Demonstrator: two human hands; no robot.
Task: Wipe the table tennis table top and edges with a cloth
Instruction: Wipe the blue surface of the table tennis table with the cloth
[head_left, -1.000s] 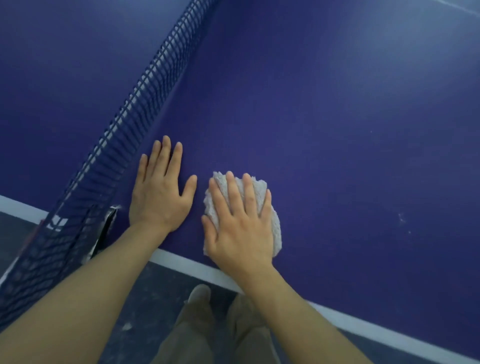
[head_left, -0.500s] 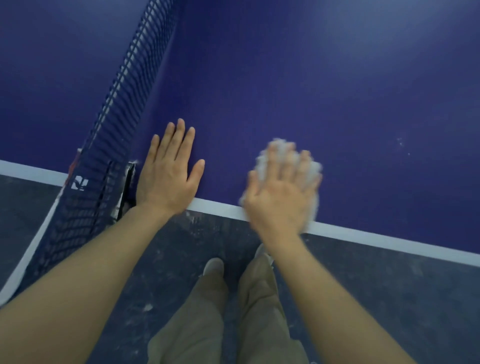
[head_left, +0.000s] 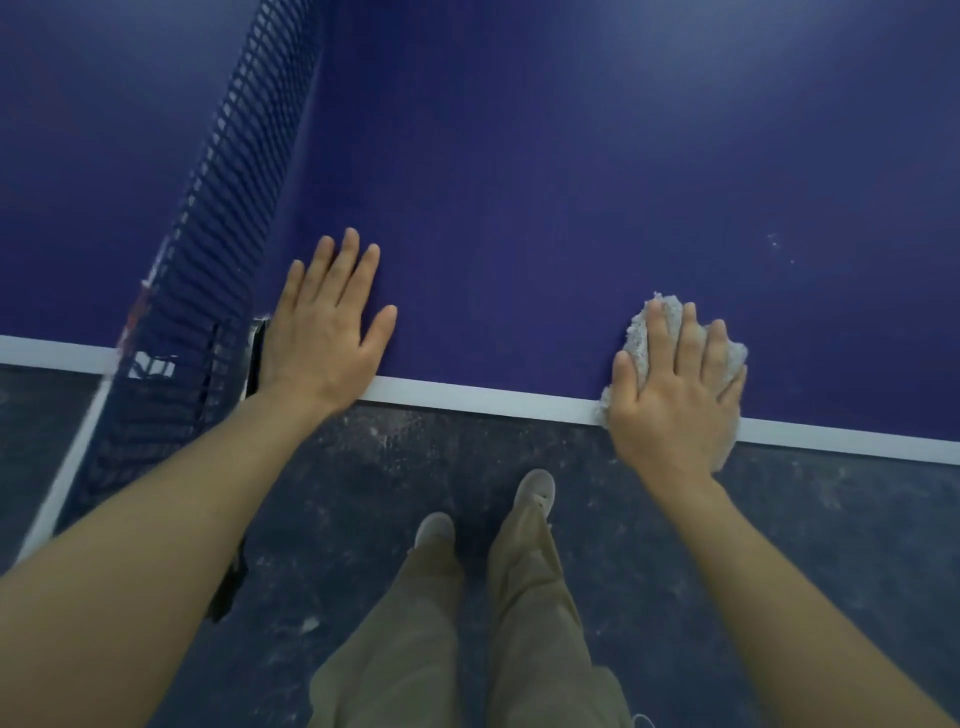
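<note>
The dark blue table tennis table (head_left: 571, 182) fills the upper view, with a white stripe (head_left: 493, 399) along its near edge. A crumpled white cloth (head_left: 644, 332) lies at that edge on the right. My right hand (head_left: 675, 395) presses flat on the cloth with straight fingers, its heel over the white stripe. My left hand (head_left: 324, 332) rests flat on the table top beside the net, fingers spread and holding nothing.
A dark blue net (head_left: 223, 208) runs from the near edge up the left side, its clamp (head_left: 254, 353) just left of my left hand. Small white specks (head_left: 774, 241) mark the table at right. Below the edge are grey floor (head_left: 363, 493) and my legs and shoes (head_left: 535, 488).
My right hand has slid the cloth to the right along the near edge, away from my left hand. The left hand stays planted next to the net.
</note>
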